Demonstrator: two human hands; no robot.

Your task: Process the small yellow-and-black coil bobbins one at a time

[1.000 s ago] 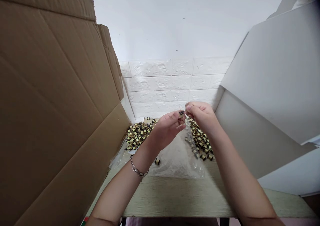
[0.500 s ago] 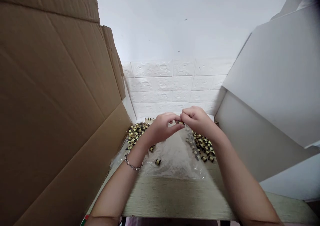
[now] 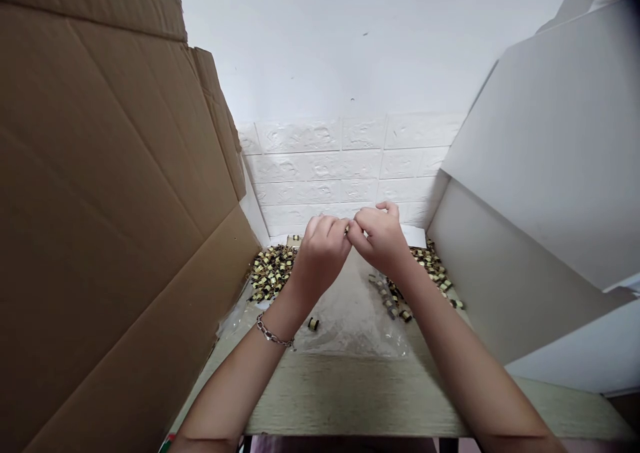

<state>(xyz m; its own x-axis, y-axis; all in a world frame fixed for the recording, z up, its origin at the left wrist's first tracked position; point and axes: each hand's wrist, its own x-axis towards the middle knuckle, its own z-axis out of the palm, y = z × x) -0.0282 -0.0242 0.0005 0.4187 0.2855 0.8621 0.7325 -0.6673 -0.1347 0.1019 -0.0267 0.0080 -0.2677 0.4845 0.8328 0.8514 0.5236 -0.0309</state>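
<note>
My left hand is closed, with its fingertips pinching a small black-and-yellow coil bobbin that is almost wholly hidden. Against it sits my right hand, thumb and forefinger pinched together at the same spot; what they grip, if anything, is hidden. Both hands are above a clear plastic bag lying on the table. One loose coil bobbin rests on the bag below my left wrist.
A pile of similar coil bobbins lies to the left, and another pile to the right, partly behind my right forearm. Brown cardboard walls the left side, white board the right. The wooden table's front edge is near.
My left hand has turned so its back faces me and its fingers have curled round the bobbin. My right hand has moved slightly left and up, its fingers still pinched. The view has shifted a little.
</note>
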